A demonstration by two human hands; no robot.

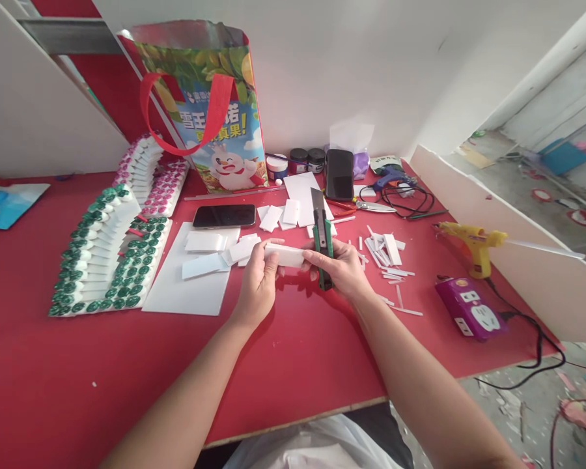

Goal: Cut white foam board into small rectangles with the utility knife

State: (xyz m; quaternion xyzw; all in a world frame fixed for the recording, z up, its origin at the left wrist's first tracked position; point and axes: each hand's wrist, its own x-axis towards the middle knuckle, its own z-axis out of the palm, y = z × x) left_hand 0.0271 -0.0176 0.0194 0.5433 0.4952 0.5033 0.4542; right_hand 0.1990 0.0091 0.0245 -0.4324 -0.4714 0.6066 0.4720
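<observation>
Forearms [188, 384] are extended over the red table [273, 368], seen nearest the camera. Left hand [258, 281]: one end of a white strip [288, 256] is clamped between thumb and fingers. Right hand [346, 270]: the other end is pinched under the thumb, and a green knife [324, 242] is held in the same hand, blade exposed and pointed away from the body. The strip is held above the table, between the hands.

Risks, as judged: a finger could be nicked if the knife is tilted toward the left hand, since its handle is shared with the pinch. The strip could be creased or snapped if its ends are pressed unevenly.

Strip: flat, oblong, plain white; edge quality cannot be judged. Similar pieces [205, 242] are scattered beyond the left hand, some on a large white sheet [183, 293], beside a phone [224, 216]. Narrow offcuts [378, 251] are strewn beyond the right hand. Farther right, a yellow glue gun [476, 244] and a purple socket box [463, 306] are placed.
</observation>
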